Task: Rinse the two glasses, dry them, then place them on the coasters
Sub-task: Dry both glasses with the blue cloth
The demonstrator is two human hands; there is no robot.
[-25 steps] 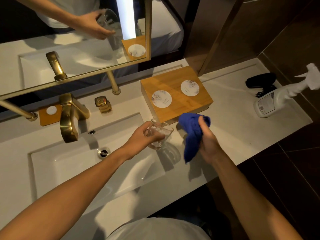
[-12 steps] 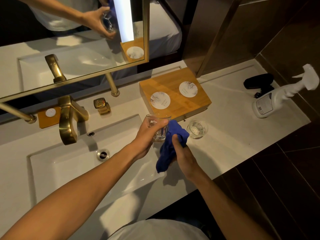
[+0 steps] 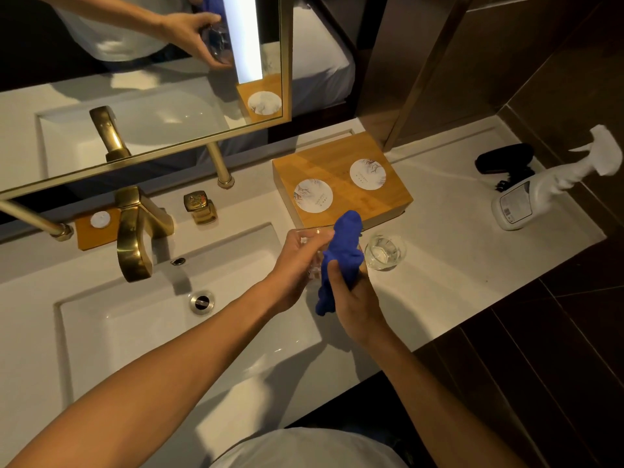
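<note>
Two glasses [image 3: 312, 251] [image 3: 385, 252], two round coasters [image 3: 313, 195] [image 3: 367, 174], one blue cloth [image 3: 341, 258], one wooden box [image 3: 341, 160], one spray bottle [image 3: 526, 201].

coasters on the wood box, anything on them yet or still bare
Bare. Both coasters show full printed faces; one glass stands on the counter.

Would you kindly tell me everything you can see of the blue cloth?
The blue cloth is a deep blue, soft-looking fabric, bunched into a long crumpled roll. It stands roughly upright over the counter's front edge, its top near the wooden tray, its tail hanging by the wrist. The right hand grips its middle, pressing it against the glass held by the left hand.
</note>
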